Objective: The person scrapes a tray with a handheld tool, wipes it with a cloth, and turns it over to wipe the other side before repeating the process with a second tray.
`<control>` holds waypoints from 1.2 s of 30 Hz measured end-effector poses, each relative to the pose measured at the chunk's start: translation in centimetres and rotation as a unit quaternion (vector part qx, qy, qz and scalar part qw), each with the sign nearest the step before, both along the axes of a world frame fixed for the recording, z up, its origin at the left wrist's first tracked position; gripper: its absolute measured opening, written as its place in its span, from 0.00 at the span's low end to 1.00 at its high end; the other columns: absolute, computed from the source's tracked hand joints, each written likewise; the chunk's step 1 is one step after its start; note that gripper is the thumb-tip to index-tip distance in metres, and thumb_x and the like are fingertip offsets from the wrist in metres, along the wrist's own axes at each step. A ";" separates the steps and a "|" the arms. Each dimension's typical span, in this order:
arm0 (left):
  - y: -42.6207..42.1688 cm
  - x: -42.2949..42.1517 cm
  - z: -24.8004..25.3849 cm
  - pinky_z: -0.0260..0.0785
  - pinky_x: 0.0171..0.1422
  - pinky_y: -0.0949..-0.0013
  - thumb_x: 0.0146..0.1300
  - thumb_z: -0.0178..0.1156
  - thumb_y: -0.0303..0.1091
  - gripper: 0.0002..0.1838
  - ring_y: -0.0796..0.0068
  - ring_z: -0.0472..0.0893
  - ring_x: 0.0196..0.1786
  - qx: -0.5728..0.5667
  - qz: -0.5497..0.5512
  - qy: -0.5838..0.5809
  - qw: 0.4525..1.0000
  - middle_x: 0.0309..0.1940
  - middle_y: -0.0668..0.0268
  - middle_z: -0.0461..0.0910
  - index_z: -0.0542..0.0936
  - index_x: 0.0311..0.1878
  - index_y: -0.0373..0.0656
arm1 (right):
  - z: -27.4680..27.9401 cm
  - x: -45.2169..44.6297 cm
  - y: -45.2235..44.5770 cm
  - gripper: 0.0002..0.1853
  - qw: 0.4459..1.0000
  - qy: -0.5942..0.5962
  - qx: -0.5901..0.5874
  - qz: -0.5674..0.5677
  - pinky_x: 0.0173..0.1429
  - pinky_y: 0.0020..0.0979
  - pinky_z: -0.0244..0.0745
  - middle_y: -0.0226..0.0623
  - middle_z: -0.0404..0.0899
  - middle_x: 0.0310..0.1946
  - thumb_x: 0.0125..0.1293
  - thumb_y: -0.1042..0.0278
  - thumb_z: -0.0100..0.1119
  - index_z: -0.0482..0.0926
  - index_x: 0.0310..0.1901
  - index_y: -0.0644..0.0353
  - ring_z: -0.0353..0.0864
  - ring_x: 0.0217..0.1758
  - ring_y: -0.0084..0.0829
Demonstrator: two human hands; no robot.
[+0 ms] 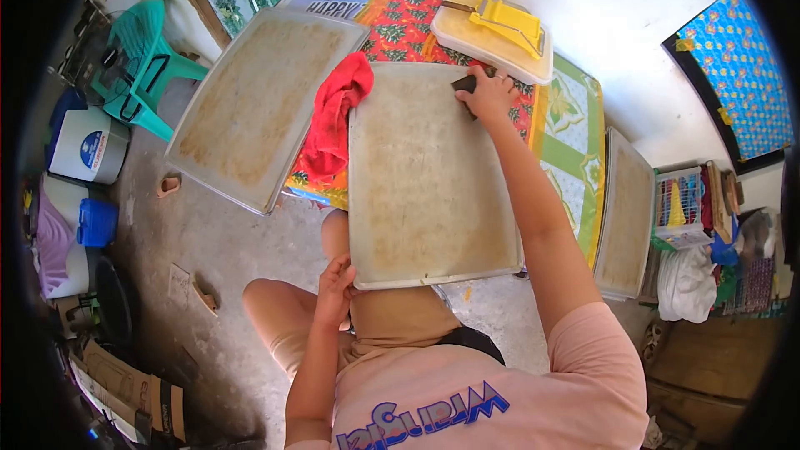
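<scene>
A large shallow metal baking tray point(433, 175) with brownish stains lies in front of me, its far part over the table and its near edge above my lap. My left hand point(335, 283) is closed on the tray's near left corner. At the far right corner, my right hand point(492, 96) grips a dark rectangular block point(466, 95), whose exact kind I cannot make out. A crumpled red cloth point(337, 117) hangs along the tray's left edge.
A second stained tray point(258, 104) sits to the left, overhanging the table. A white tub point(533, 67) with a yellow scraper-like tool point(508, 21) stands at the back. More trays point(625, 208) lean at right. A green plastic chair point(150, 67) stands far left.
</scene>
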State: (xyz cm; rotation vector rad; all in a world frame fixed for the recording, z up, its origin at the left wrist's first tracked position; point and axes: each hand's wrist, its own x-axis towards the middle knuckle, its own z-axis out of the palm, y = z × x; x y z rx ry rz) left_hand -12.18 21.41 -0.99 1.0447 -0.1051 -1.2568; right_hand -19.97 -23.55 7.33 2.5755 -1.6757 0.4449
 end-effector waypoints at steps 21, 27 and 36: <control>-0.1 -0.5 -0.5 0.83 0.41 0.71 0.72 0.57 0.35 0.21 0.77 0.84 0.46 -0.012 0.017 -0.024 0.999 0.53 0.66 0.81 0.72 0.65 0.38 | -0.1 -1.0 12.5 0.24 0.977 -0.003 -0.042 0.210 0.53 0.45 0.60 0.36 0.72 0.46 0.46 0.54 0.77 0.80 0.48 0.32 0.69 0.52 0.41; -0.3 -0.5 -0.3 0.83 0.42 0.71 0.72 0.58 0.36 0.20 0.76 0.85 0.46 -0.001 0.018 -0.038 0.999 0.52 0.66 0.82 0.72 0.64 0.39 | 1.4 -4.2 19.4 0.22 0.965 -0.003 0.011 0.262 0.54 0.45 0.62 0.39 0.72 0.47 0.51 0.59 0.74 0.80 0.50 0.34 0.70 0.54 0.43; -1.1 -3.0 4.8 0.72 0.52 0.56 0.61 0.68 0.42 0.28 0.58 0.77 0.56 0.082 0.074 -0.653 0.749 0.57 0.57 0.78 0.74 0.62 0.42 | 1.6 -9.5 22.3 0.23 0.907 -0.326 0.219 0.154 0.49 0.42 0.73 0.46 0.74 0.42 0.62 0.76 0.59 0.78 0.57 0.42 0.77 0.43 0.48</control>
